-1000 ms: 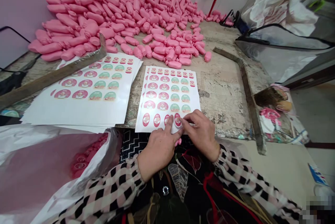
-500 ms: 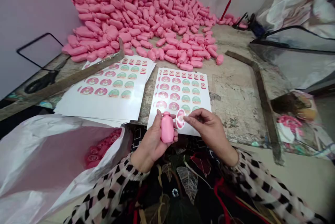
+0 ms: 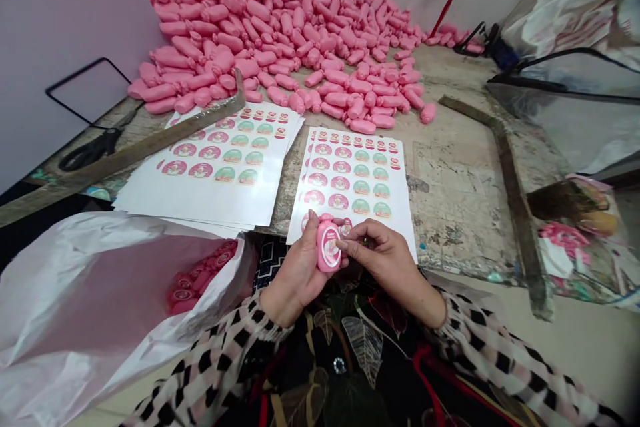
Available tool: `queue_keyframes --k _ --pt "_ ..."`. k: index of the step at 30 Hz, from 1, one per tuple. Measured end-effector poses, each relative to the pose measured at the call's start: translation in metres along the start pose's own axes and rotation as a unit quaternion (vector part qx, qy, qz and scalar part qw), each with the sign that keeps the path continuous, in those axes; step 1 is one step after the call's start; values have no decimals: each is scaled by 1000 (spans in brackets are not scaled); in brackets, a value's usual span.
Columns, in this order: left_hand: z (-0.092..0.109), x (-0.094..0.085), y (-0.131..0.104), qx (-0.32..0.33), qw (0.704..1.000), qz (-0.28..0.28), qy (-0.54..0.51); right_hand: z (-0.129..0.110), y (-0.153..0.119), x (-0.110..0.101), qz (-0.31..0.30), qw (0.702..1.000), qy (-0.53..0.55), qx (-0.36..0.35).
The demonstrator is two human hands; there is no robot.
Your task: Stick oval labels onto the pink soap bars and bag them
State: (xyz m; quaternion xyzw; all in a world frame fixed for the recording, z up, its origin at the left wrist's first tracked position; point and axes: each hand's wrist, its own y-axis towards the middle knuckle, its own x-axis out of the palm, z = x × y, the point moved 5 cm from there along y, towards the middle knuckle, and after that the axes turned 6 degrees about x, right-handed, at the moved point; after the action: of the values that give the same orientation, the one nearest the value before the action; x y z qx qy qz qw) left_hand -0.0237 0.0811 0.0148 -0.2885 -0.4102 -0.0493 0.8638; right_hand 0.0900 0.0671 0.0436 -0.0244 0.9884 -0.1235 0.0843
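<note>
A small pink bottle (image 3: 323,263) stands upright in my left hand (image 3: 295,266), thumb on one side and fingers around the back. On the bottle's front lies an oval pink-and-white sticker (image 3: 331,245) marked "BABY". My right hand (image 3: 387,258) pinches the sticker's right edge between thumb and forefinger, close against the bottle. Just beyond both hands is a sheet of stickers (image 3: 406,210) with rows of pink and green labels; its near edge is partly hidden by my hands.
A large heap of pink bottles (image 3: 280,20) covers the back of the worn table. More sticker sheets (image 3: 200,204) lie at left under a wooden strip (image 3: 135,147), near black scissors (image 3: 90,150). A white bag (image 3: 125,347) at lower left holds labelled bottles. Another strip (image 3: 520,227) lies at right.
My right hand has moved left and brought the sticker from beside the bottle onto its front. My left hand still holds the bottle. The whole view has shifted slightly.
</note>
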Motion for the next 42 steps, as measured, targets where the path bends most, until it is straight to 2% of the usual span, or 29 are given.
queue_keyframes --k 5,11,14,17,20,23,25,27,28,30,32,34,38,40,42 --pt "1 1 -1 4 1000 9 -5 2 2 -2 14 1000 -27 -3" --pt "-1 1 1 18 1000 -15 -3 2 2 -2 20 999 -39 4" --pt "0 2 -1 3 999 -26 32 4 1 -2 22 998 -51 7" --pt "1 3 -6 -25 990 -71 120 4 -1 -5 29 993 -110 -9" --pt "3 3 -11 -28 971 -123 205 -5 -4 -8 30 974 -215 -59" --pt "7 2 -14 -28 965 -147 215 -16 -6 -13 37 952 -287 -101" --pt "9 4 -16 -30 967 -162 194 -19 -3 -19 64 955 -271 -97" --pt "11 8 -18 -35 968 -176 176 -18 1 -23 75 977 -188 -60" --pt "12 9 -19 -40 967 -182 173 -15 4 -21 59 989 -129 -29" --pt "10 12 -21 -57 963 -199 175 -9 8 -10 -13 999 -9 44" --pt "8 14 -24 -76 954 -224 182 -5 9 7 -89 987 82 105" --pt "8 13 -27 -82 948 -246 187 -5 9 20 -131 974 134 131" --pt "19 -2 -34 -66 950 -242 184 -10 14 40 -201 961 146 120" --pt "29 -15 -40 -66 954 -224 187 -14 20 46 -258 954 111 102" --pt "43 -30 -49 -50 961 -179 203 -17 33 45 -289 954 36 77"
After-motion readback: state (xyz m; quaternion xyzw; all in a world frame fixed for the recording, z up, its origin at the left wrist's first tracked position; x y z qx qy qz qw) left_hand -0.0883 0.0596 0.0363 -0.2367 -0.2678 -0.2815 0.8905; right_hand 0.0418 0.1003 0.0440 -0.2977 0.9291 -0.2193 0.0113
